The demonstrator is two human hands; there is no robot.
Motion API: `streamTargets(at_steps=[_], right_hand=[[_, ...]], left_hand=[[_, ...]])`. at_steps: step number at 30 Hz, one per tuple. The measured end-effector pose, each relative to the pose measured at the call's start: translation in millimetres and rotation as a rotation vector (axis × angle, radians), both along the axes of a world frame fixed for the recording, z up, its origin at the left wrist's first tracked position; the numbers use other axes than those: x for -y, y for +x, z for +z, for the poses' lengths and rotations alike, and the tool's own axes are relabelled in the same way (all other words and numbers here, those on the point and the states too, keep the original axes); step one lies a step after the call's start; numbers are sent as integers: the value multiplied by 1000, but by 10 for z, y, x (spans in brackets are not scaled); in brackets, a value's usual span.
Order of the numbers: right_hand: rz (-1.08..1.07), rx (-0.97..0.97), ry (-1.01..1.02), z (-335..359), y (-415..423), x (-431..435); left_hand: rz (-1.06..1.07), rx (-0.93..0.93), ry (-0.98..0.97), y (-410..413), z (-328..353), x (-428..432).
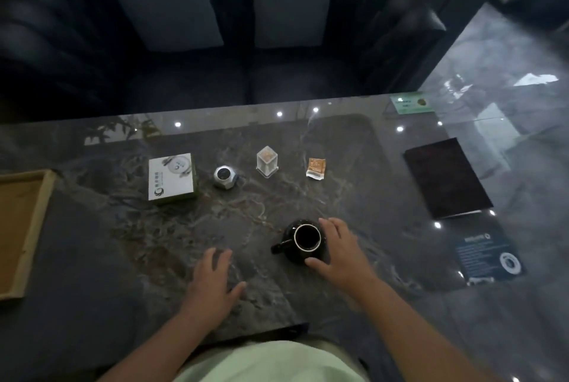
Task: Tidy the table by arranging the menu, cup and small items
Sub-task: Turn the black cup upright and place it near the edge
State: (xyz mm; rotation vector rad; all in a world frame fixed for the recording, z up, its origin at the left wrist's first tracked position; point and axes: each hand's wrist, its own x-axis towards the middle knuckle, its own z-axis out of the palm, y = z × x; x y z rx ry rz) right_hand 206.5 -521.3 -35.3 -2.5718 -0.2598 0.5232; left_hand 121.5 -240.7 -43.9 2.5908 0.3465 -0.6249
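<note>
Four things are lining the middle of the table: white box, round gadget, clear container, sachet, with gaps lying open between them. Bare marble is running from that row nearer to the cup; the menu is blocking the right, the tray the left edge.

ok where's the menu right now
In the head view the menu lies flat by the right edge of the table, right of the orange packet and just beyond the blue card.
</note>
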Motion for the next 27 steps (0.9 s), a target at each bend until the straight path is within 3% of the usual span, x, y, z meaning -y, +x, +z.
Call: streamTargets(at_steps=[8,15,27], right_hand=[[203,-61,179,-285,439,190],[271,-80,242,-379,515,181],[269,39,236,-570,300,154]], left_hand=[[218,-29,91,-29,-113,421],[161,-189,170,-37,-163,504],[109,-388,105,-167,-165,502]])
